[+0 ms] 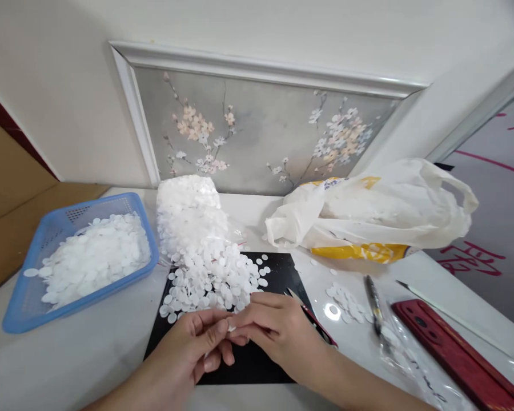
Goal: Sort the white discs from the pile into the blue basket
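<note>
My left hand (208, 339) is closed, thumb and fingers pinched on a small white disc (231, 329) of which only an edge shows. Right against it, the fingertips of my right hand (278, 328) meet at the same disc, pinched together. Both hands are over a black mat (257, 365). Just beyond my fingers, a heap of thin white discs (223, 279) spreads over the mat's far part. Beside my right hand lies a pointed tool with a dark red handle (321, 328), partly hidden by the hand.
A blue basket (15, 311) of white discs stands left. Behind the heap leans a clear bag of discs (188, 208). At right are a white plastic bag (389, 211), loose discs (346, 302), a pen (373, 302), a red phone case (458, 354) and a thin pale stick (449, 314).
</note>
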`<move>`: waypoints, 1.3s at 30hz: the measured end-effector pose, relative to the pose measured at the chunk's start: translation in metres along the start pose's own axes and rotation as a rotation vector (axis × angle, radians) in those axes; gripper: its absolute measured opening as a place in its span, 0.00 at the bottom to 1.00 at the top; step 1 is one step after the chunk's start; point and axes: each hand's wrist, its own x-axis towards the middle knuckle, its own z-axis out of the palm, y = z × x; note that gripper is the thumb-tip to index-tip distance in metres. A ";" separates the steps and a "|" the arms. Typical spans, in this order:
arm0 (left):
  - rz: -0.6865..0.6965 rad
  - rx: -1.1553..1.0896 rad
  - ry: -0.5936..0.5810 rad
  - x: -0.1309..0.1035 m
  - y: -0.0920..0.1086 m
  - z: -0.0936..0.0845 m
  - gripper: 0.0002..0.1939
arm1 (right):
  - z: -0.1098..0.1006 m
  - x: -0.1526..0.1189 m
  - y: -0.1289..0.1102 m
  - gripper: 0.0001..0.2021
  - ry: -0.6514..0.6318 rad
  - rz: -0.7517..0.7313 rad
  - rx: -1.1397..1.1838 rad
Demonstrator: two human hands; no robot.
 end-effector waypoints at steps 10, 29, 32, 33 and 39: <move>0.074 0.099 0.193 0.006 0.001 -0.006 0.27 | -0.002 0.007 0.001 0.13 -0.007 0.429 0.621; 0.134 0.155 0.088 0.005 0.008 -0.001 0.08 | 0.005 0.007 0.000 0.19 -0.019 0.494 0.616; 0.115 0.138 0.108 0.003 0.010 0.001 0.05 | 0.005 0.007 0.000 0.17 -0.010 0.499 0.631; 0.109 0.116 0.109 0.003 0.010 0.001 0.04 | 0.005 0.008 0.000 0.15 0.000 0.499 0.639; 0.083 0.008 0.152 0.002 0.007 0.000 0.11 | 0.000 0.008 0.000 0.08 0.064 0.495 0.691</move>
